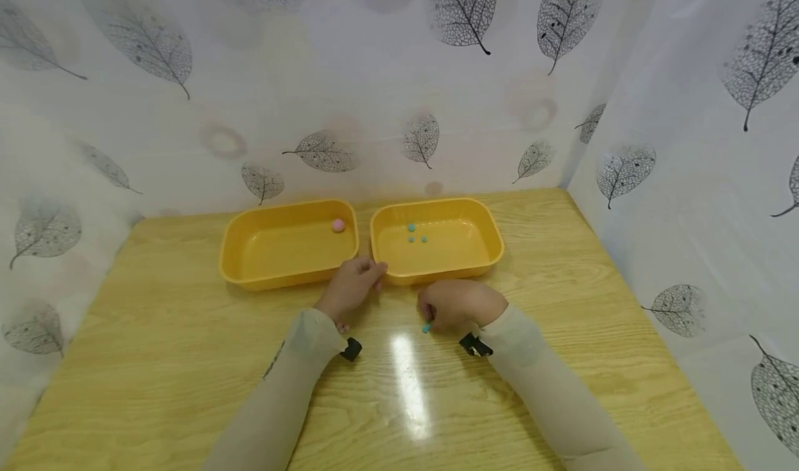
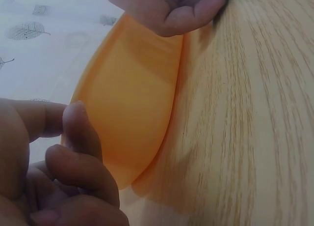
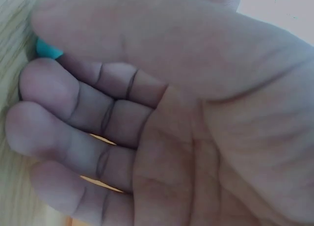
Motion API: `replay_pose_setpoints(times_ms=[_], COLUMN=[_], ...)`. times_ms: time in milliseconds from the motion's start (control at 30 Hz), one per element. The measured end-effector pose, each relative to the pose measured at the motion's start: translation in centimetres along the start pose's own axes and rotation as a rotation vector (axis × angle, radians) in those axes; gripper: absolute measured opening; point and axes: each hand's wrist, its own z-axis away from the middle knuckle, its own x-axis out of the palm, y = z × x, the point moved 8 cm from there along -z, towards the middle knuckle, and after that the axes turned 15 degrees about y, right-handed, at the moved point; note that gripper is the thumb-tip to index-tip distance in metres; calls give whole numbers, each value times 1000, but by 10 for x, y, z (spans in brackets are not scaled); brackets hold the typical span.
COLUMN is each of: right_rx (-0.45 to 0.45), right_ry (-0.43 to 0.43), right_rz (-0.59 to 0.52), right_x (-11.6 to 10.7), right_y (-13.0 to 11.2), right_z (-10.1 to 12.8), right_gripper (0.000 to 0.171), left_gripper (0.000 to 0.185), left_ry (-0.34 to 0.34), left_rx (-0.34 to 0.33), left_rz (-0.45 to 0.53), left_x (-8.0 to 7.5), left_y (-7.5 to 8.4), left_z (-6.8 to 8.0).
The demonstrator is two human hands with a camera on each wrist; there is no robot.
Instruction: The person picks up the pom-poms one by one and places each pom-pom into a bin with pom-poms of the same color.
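My right hand rests low on the wooden table, fingers curled. Its thumb and forefinger pinch a small teal bead, which shows in the right wrist view as the teal bead beside the thumb. My left hand lies with curled fingers at the front gap between two yellow trays, and I see nothing in it. The left tray holds one pink ball. The right tray holds three teal beads.
The wooden table is walled by leaf-print curtains on the left, back and right. Both trays stand side by side at the back middle. Light glares off the tabletop between my forearms.
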Motion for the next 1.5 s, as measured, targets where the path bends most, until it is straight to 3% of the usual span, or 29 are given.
replay_pose_setpoints(times_ms=[267,600,867,1500], right_rx=[-24,-50,-102,-98], right_ry=[30,70,129,158], right_rz=[-6,-10,24,-4], right_x=[-3,-5,-9,-14], right_y=[-3,-4,-6,-4], right_z=[-3,-5,-6,-7], right_gripper=[36,43,25,26], left_gripper=[41,40,41,40], left_ry=[10,6,7,3], left_rx=[-2,20,6,-8], left_rz=[4,6,6,11], left_x=[-2,-2,-2,-2], left_y=[0,4,4,2], left_z=[0,2,2,3])
